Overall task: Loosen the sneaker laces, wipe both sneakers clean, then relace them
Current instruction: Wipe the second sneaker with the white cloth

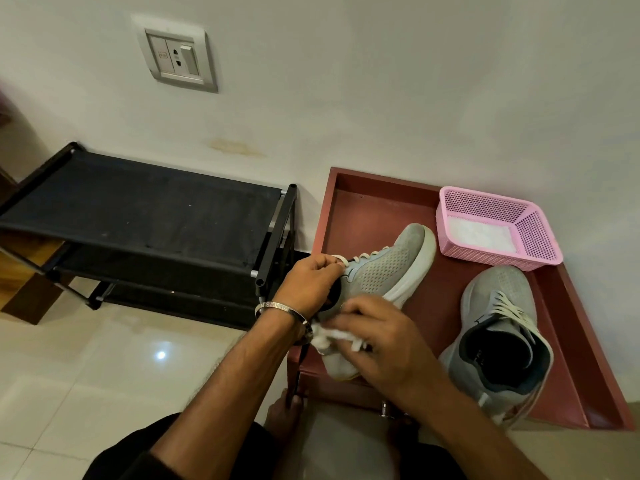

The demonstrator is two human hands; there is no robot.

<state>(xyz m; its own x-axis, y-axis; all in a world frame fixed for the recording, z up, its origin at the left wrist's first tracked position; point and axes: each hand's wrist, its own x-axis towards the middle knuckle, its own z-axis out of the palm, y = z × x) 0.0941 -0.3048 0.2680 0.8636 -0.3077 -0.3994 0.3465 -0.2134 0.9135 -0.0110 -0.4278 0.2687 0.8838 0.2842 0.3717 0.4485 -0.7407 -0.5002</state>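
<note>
Against a pale wall with a socket plate (176,58), I work over a reddish tray (374,202) on the tiled floor, with a black shoe rack (145,209) to the side. My left hand (311,282) is closed on the collar and upper lace area of the near sneaker (384,271), the fingers curled together around it, so the shoe is tilted with its toe pointing away from me. My right hand (377,337) presses a white cloth (332,336) against the heel side of this shoe; the fingers are bent down on the cloth, which comes out from under the fingertips toward my left wrist. The second sneaker (498,334) lies just beyond my right knuckles, laces in their eyelets, not touched by either hand. A pink basket (498,226) with something white inside stands farther from both hands, near the wall. I judge that the wiping step is in hand, on the first shoe. The next move, I think, calls for sliding the cloth along the side toward the toe while the left fingers keep the shoe steady, then turning it for the other side.
</note>
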